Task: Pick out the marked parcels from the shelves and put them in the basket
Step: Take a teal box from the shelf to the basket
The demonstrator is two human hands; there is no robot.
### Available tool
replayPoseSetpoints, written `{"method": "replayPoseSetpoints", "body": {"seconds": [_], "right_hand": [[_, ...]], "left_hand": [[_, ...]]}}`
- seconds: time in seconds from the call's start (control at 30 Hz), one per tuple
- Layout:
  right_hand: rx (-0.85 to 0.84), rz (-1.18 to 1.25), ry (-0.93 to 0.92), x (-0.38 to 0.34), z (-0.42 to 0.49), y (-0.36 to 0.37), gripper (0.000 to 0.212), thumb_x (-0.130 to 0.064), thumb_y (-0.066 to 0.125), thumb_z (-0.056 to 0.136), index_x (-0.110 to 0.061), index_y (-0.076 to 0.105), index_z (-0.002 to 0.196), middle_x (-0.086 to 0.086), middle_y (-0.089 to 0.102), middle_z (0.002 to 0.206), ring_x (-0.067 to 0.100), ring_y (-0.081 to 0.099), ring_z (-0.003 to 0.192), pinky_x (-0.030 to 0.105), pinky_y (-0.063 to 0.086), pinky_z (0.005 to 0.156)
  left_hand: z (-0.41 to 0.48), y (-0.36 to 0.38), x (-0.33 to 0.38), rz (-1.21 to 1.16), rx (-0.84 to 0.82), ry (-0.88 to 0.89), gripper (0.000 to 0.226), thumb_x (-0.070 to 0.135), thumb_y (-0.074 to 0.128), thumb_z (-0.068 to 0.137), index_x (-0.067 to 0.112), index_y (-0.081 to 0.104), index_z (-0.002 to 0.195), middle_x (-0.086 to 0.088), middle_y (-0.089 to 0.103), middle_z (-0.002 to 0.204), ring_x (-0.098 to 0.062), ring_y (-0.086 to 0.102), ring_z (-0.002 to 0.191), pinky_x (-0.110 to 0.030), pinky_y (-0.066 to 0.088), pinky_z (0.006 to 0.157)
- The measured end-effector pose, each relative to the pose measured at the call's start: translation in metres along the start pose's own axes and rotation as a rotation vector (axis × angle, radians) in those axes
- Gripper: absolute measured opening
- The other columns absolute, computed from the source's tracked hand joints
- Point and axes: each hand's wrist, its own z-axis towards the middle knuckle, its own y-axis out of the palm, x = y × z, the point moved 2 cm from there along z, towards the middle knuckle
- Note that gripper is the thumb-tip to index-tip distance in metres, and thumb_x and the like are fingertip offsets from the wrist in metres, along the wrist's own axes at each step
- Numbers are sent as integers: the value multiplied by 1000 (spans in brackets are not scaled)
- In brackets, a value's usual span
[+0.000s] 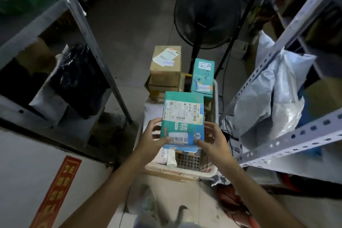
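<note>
A teal parcel (pixel 182 116) with a white shipping label and a white marked sticker is held over the white basket (pixel 207 170) on the floor. My left hand (pixel 151 140) grips its near left edge, thumb on top. My right hand (pixel 212 142) grips the near right edge the same way. At the far end of the basket a second teal parcel (pixel 202 77) with a marked sticker stands upright, next to a stack of brown cardboard boxes (pixel 165 68) with a label on top. Small packets lie at the basket's bottom.
A metal shelf (pixel 87 29) on the left holds a black plastic-wrapped parcel (pixel 77 79). The right perforated shelf (pixel 288 142) holds grey poly mailers (pixel 273 96). A black standing fan (pixel 205 11) stands behind the basket. A white box with a red strip (pixel 55 190) sits near left.
</note>
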Motion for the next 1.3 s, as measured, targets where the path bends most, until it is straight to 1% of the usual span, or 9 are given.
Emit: {"method": "replayPoseSetpoints", "body": {"seconds": [0.23, 0.37, 0.43, 0.7, 0.8, 0.87, 0.97, 1.13, 1.3], "right_hand": [[136, 56, -54, -38, 23, 11, 49, -1, 75, 83, -32, 52, 112, -12, 64, 111, 10, 69, 100, 26, 59, 76], [199, 43, -58, -56, 36, 2, 49, -2, 74, 84, -20, 51, 123, -11, 63, 116, 2, 68, 96, 18, 56, 69], [224, 29, -61, -62, 45, -7, 52, -5, 75, 84, -17, 51, 128, -8, 62, 122, -1, 67, 98, 16, 55, 68], [295, 38, -61, -78, 108, -39, 51, -9, 76, 83, -26, 54, 126, -15, 59, 124, 12, 57, 120, 41, 57, 92], [302, 24, -87, -83, 132, -43, 51, -10, 75, 83, -22, 54, 128, -14, 59, 125, 7, 56, 120, 33, 59, 86], [302, 25, -96, -87, 148, -45, 51, -8, 75, 84, -20, 53, 129, -12, 59, 125, 6, 58, 118, 29, 59, 82], [287, 49, -69, -86, 172, -52, 51, -8, 75, 83, -22, 54, 126, -9, 60, 125, 13, 61, 116, 41, 60, 85], [290, 33, -45, -84, 198, -66, 48, -9, 75, 82, -30, 55, 119, -10, 60, 124, 17, 58, 121, 47, 57, 89], [307, 21, -20, -77, 211, -75, 47, -9, 74, 82, -28, 55, 121, -13, 61, 123, 14, 58, 121, 47, 56, 92]], "left_hand": [[58, -21, 40, 110, -159, 60, 55, 14, 68, 92, 41, 43, 133, 11, 52, 133, -13, 62, 114, -34, 59, 87], [83, -16, 59, 163, -206, 141, 57, 15, 70, 91, 35, 42, 136, 9, 52, 135, 1, 56, 111, -14, 54, 79], [101, -9, 68, 179, -225, 150, 59, 19, 72, 88, 37, 43, 136, 8, 51, 137, -5, 51, 122, -26, 53, 93], [164, 24, 110, 183, -227, 166, 54, 13, 68, 92, 34, 41, 134, 15, 52, 120, -9, 51, 119, -18, 51, 75], [189, 25, 120, 153, -209, 159, 55, 9, 69, 91, 31, 43, 134, 7, 53, 128, -12, 52, 124, -30, 57, 87], [202, 27, 124, 129, -210, 154, 53, 8, 68, 91, 32, 44, 130, 14, 51, 122, -13, 52, 125, -36, 58, 90], [219, 33, 125, 148, -191, 167, 52, 9, 68, 91, 34, 42, 128, 18, 48, 119, -9, 50, 123, -23, 55, 84], [240, 45, 124, 167, -176, 140, 55, 12, 69, 91, 31, 42, 135, 13, 50, 126, -12, 50, 125, -45, 54, 97], [254, 57, 122, 183, -177, 138, 55, 13, 69, 91, 32, 41, 135, 9, 50, 131, -10, 50, 122, -38, 55, 95]]}}
